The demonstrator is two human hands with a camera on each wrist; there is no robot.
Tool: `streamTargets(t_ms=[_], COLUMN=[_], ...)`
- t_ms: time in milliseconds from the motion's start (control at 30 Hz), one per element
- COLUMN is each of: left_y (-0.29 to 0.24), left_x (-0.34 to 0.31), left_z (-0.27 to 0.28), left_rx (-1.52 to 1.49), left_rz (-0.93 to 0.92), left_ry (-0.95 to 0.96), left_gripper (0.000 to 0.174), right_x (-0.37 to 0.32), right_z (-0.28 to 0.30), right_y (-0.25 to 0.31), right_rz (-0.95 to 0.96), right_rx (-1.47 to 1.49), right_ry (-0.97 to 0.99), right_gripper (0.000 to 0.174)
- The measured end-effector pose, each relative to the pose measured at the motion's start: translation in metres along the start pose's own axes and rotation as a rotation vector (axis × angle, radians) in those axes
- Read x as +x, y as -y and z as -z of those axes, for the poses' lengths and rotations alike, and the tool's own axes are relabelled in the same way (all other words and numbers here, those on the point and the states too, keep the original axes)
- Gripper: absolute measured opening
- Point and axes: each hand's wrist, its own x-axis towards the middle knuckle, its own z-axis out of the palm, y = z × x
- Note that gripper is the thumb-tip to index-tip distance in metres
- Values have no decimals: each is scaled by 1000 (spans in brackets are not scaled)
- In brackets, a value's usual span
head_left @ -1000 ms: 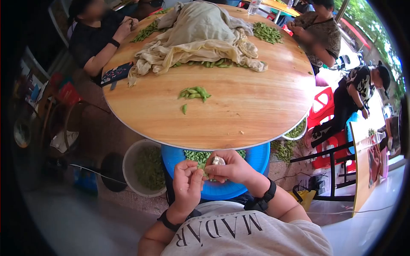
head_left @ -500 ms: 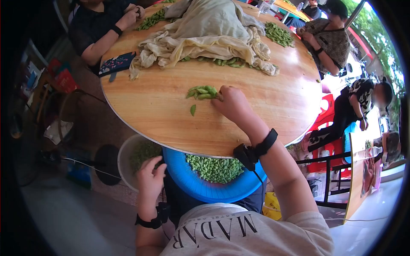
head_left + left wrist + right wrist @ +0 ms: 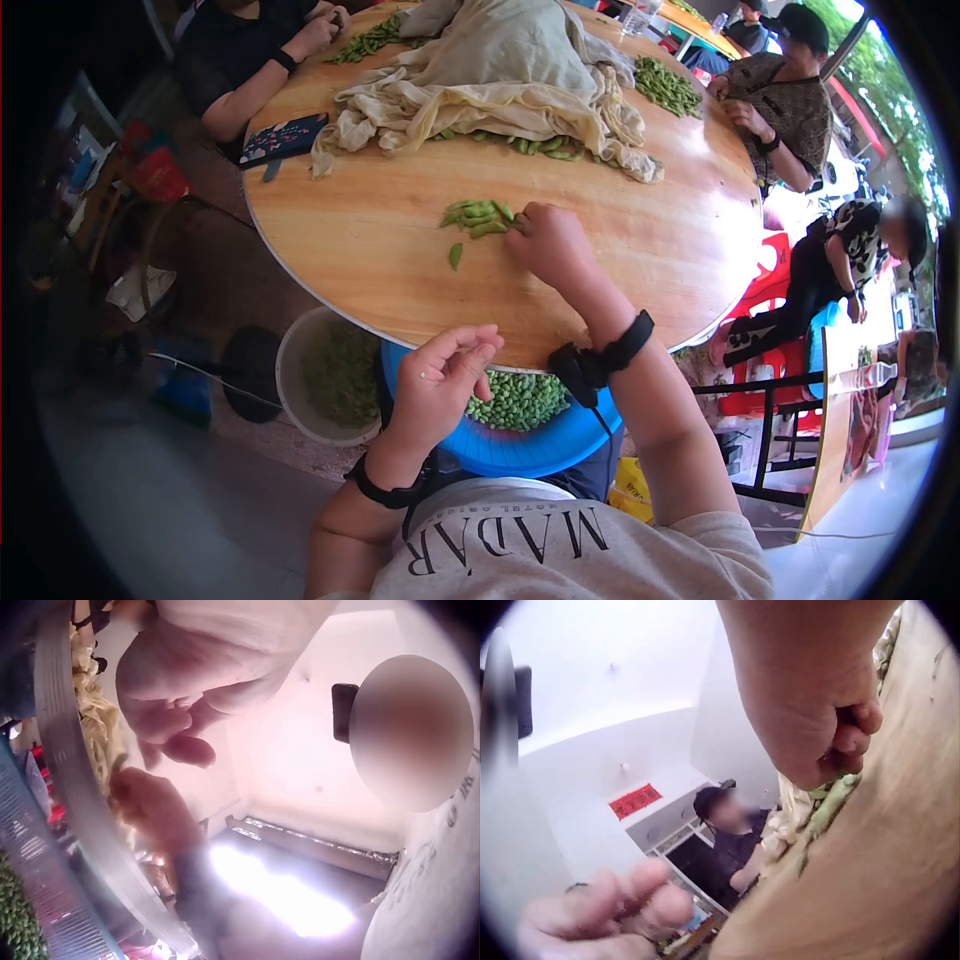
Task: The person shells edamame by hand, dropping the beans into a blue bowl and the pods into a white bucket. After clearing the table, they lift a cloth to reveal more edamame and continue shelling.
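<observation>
On the wooden table [image 3: 380,240] lies a small pile of green bean pods [image 3: 480,215], with one loose pod [image 3: 455,256] just in front of it. My right hand [image 3: 560,250] reaches to the pile's right side, and its curled fingers pinch the end of a pod; the right wrist view shows a pod [image 3: 829,811] under the hand [image 3: 810,705]. My left hand [image 3: 437,385] hovers over the left part of a blue basin [image 3: 520,455] of shelled green beans [image 3: 515,400], fingers loosely bent, holding nothing visible.
A draped cloth [image 3: 510,60] covers a mound at the table's back, with pods along its edge. A dark booklet [image 3: 285,138] lies at left, more pods [image 3: 665,88] at right. A white bucket [image 3: 335,385] stands beside the basin. Other people sit around the table.
My hands were together over the basin with a pod between them. The right hand has gone forward to the pile; the left hand moved left, emptied, then came back right, toward the table's edge.
</observation>
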Motion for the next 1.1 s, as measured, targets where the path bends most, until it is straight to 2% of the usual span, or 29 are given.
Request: streamTargets(t_ms=[100,167,200,267,300,400,433,533,567,700,800,1000,1100], left_y=[-2,-5,-4,-2,-2,4,3,1,1,4,2,1,3], left_x=[-1,1,1,0,-3,-11,-14,-21,-23,-30,-33,-35,-36], left_z=[0,0,-1,-7,-14,-14,-14,-19,-21,-25,-29,-29,-30], left_rx=[-51,-139,-163,-215,-235,-174,-102,90,142,431,522,646,596], left_rz=[10,77,76,71,55,65,39,-45,-74,-228,-396,-482,-475], left_ry=[-72,-79,-28,81,52,58,33,-13,-5,30,19,19,10], left_gripper=[22,26,27,29,26,21,20,18,19,20,19,18,17], right_x=[-25,-54,-71,-101,-110,-130,-134,-143,-145,-152,-155,-156,-157], right_z=[28,39,40,35,38,41,44,58,60,53,50,47,44], right_y=[8,16,19,23,26,21,15,9,12,18,16,13,14], right_rz=[-95,-169,-215,-185,-177,-181,-110,-182,-133,-228,-201,-159,-168], right_rx=[338,779,1003,1172,1199,925,865,1168,1140,1278,1283,1218,1207], right_ry=[169,410,527,592,639,449,377,393,430,491,504,504,459], right_gripper=[29,25,23,16,17,20,24,32,40,41,40,32,30])
